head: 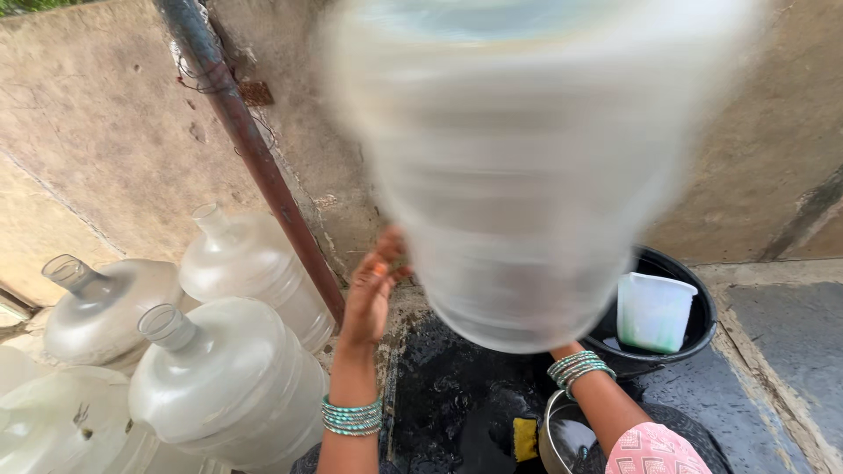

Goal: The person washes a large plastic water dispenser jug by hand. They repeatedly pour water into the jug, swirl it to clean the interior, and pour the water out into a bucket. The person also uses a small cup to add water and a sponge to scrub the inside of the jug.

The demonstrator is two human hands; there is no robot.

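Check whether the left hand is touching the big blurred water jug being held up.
Touching: the head view shows the left hand pressed flat against the side of the blurred jug, with no gap visible.

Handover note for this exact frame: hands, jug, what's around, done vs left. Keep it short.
Left hand: raised, fingers spread against the left side of the big translucent water jug. Grip itself not clear.
Right hand: hidden behind the jug's lower end; only the bangled right wrist shows under it.
Jug: lifted close to the camera and motion-blurred.
Around: several similar empty jugs lying at left by a rusty pipe; black tub holding a white container at right; metal bowl and yellow sponge on the wet dark floor.
Done: jug is off the ground.
Left: jug not yet set down.
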